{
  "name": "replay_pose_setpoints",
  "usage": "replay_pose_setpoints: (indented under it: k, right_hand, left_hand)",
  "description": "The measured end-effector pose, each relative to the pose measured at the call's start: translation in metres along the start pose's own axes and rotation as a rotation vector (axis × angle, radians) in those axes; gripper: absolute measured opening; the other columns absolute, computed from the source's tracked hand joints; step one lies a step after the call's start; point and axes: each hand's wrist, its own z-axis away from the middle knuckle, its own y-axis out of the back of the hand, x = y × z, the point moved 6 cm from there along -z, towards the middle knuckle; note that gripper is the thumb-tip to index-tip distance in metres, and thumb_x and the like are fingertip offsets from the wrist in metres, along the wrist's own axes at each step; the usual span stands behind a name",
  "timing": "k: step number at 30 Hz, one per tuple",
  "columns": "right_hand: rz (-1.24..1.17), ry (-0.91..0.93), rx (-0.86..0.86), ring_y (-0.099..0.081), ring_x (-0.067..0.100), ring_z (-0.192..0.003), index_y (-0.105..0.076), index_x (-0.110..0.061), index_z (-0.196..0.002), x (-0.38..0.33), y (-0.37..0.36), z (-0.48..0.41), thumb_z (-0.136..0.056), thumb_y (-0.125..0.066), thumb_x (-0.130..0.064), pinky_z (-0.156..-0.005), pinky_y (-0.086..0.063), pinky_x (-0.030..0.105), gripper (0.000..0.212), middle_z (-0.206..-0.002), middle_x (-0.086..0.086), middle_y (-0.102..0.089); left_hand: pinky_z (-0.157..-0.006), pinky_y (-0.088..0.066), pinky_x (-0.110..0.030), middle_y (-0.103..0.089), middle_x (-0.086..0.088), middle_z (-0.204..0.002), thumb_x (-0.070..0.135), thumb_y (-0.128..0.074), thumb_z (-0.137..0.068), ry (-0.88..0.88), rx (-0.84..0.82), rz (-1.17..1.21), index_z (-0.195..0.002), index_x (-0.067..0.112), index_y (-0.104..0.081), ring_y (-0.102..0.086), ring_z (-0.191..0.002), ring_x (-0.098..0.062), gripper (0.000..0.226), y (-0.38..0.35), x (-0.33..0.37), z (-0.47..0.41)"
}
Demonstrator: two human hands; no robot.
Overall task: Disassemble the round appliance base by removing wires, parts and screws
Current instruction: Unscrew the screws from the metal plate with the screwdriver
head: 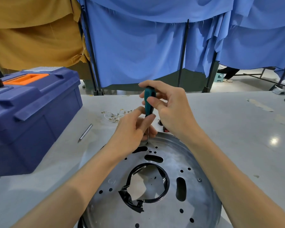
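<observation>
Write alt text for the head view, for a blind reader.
The right hand grips a teal-handled screwdriver upright, its tip on the far part of a round metal base; the left hand pinches the handle's lower end. A blue toolbox and loose wires lie nearby.

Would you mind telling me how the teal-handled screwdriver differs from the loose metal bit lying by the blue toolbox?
The screwdriver stands upright, tip on the round base; the metal bit lies flat on the table. Both the right hand and left hand hold the screwdriver; the metal bit is untouched. The screwdriver has a teal handle; the metal bit has none. Both have slim metal shafts.
</observation>
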Motion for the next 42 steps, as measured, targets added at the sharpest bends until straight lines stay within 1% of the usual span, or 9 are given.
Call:
replay_pose_setpoints:
  k: [5,12,16,19,25,29,35,38,42]
  right_hand:
    - [0.023,0.006,-0.001,-0.057,0.007,-0.092,-0.068,-0.025,-0.11,-0.001,-0.005,0.001,-0.084,-0.071,-0.014,-0.084,-0.052,0.024,0.028,-0.103,0.002,-0.058]
    - [0.059,-0.005,0.049,-0.063,0.014,-0.09,-0.066,-0.018,-0.12,0.0,0.004,0.001,-0.087,-0.06,0.007,-0.085,-0.055,0.03,0.041,-0.098,0.002,-0.069]
    - [-0.013,-0.01,0.009,-0.06,0.008,-0.096,-0.066,-0.023,-0.112,0.0,-0.003,0.001,-0.086,-0.068,-0.008,-0.086,-0.052,0.021,0.029,-0.105,0.002,-0.059]
    - [0.018,0.009,0.033,-0.057,0.007,-0.086,-0.068,-0.023,-0.114,-0.002,-0.002,0.001,-0.082,-0.073,-0.012,-0.082,-0.049,0.016,0.034,-0.102,0.003,-0.058]
    - [0.012,0.005,0.01,-0.066,0.015,-0.087,-0.067,-0.015,-0.117,-0.001,0.001,0.0,-0.087,-0.058,0.01,-0.081,-0.055,0.02,0.04,-0.096,0.003,-0.069]
    - [-0.024,-0.009,-0.023,-0.062,0.012,-0.094,-0.067,-0.023,-0.109,-0.002,-0.006,0.002,-0.088,-0.065,-0.007,-0.088,-0.054,0.029,0.026,-0.103,0.003,-0.062]
    - [0.018,0.0,0.026,-0.054,0.001,-0.072,-0.067,-0.022,-0.12,-0.001,0.0,0.0,-0.086,-0.067,-0.005,-0.077,-0.05,0.016,0.038,-0.091,-0.007,-0.065]
    - [0.037,0.008,0.003,-0.061,0.007,-0.082,-0.065,-0.019,-0.122,0.0,0.0,0.0,-0.089,-0.057,0.005,-0.078,-0.049,0.01,0.041,-0.096,0.0,-0.07]
    - [0.006,0.006,-0.039,-0.062,0.013,-0.097,-0.064,-0.021,-0.113,0.001,-0.006,0.001,-0.092,-0.06,-0.007,-0.087,-0.054,0.025,0.025,-0.103,0.0,-0.065]
  left_hand:
    - [-0.073,-0.061,-0.048,-0.074,-0.008,-0.074,0.031,-0.059,-0.094,0.026,0.016,0.027,-0.105,0.015,-0.056,-0.073,-0.072,-0.023,0.019,0.003,0.001,-0.001]
    - [-0.074,-0.06,-0.048,-0.074,-0.007,-0.076,0.037,-0.049,-0.098,0.022,-0.002,0.009,-0.106,0.023,-0.059,-0.072,-0.076,-0.023,0.019,-0.001,0.002,0.001]
    - [-0.073,-0.061,-0.045,-0.074,-0.007,-0.075,0.035,-0.053,-0.097,0.023,0.014,0.003,-0.102,0.018,-0.059,-0.072,-0.073,-0.022,0.018,0.002,0.002,0.001]
    - [-0.071,-0.061,-0.046,-0.074,-0.008,-0.072,0.034,-0.059,-0.093,0.032,0.039,0.011,-0.097,0.009,-0.054,-0.072,-0.071,-0.024,0.026,0.004,0.002,0.001]
    - [-0.074,-0.061,-0.045,-0.074,-0.008,-0.075,0.032,-0.048,-0.099,0.012,0.009,0.01,-0.104,0.026,-0.057,-0.072,-0.075,-0.023,0.011,0.0,0.001,0.001]
    - [-0.073,-0.062,-0.042,-0.074,-0.007,-0.074,0.033,-0.055,-0.096,0.004,0.023,0.005,-0.1,0.021,-0.056,-0.073,-0.073,-0.022,0.013,0.003,0.001,0.001]
    - [-0.073,-0.062,-0.041,-0.074,-0.007,-0.073,0.037,-0.052,-0.096,0.016,0.027,0.02,-0.1,0.021,-0.055,-0.073,-0.071,-0.021,0.017,0.003,-0.002,0.001]
    - [-0.073,-0.062,-0.041,-0.074,-0.008,-0.074,0.035,-0.048,-0.099,-0.001,0.005,0.014,-0.102,0.031,-0.056,-0.072,-0.071,-0.023,0.009,0.0,-0.001,0.001]
    - [-0.07,-0.062,-0.041,-0.074,-0.007,-0.072,0.035,-0.056,-0.096,-0.015,0.023,0.02,-0.096,0.03,-0.056,-0.072,-0.07,-0.023,0.005,0.003,-0.002,-0.001]
